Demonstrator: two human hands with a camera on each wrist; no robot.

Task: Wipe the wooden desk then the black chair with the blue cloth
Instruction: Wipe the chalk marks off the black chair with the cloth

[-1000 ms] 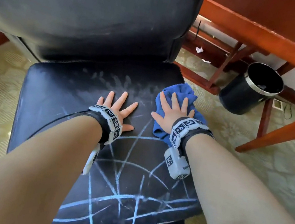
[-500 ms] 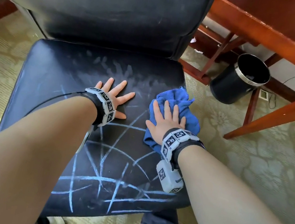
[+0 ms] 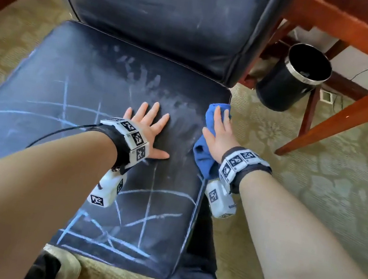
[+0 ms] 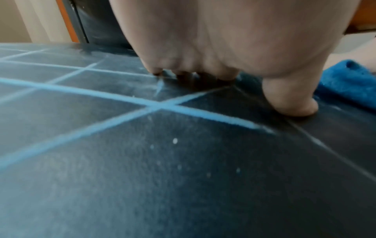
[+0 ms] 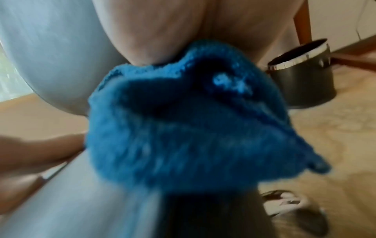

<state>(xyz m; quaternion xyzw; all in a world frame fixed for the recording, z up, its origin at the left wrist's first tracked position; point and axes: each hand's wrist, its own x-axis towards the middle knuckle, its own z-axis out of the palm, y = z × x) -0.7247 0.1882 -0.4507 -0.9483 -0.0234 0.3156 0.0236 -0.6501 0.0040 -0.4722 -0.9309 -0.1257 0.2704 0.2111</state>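
Cloth [image 3: 201, 159]: pinned under the right hand [image 3: 220, 135], fingers straight on top, pressing rather than gripping. Now lies at the right rim of the chair [image 3: 63, 95] seat, partly draped over the side; half a second ago lay further in on the cushion. Reads as an outward stroke just run to the edge.

Left hand [image 3: 148, 126]: spread wide, palm down mid-seat, holding nothing, bracing much as before. Seen from the left wrist, thumb planted just beside a crossing of chalk lines [image 3: 145, 218].

Beyond the hands: rear half of the seat only smeared and hazy, with fingerprints in the dust; front half crossed with sharp blue lines, untouched. Suggests the chair stage is under way but far from done. Likely calls for bringing the cloth back in and working toward the front edge, with the left hand lifted off the marks beneath it.

Further out: black bin [image 3: 285, 83] on patterned carpet [image 3: 316, 186], under the worktop [image 3: 354, 31].
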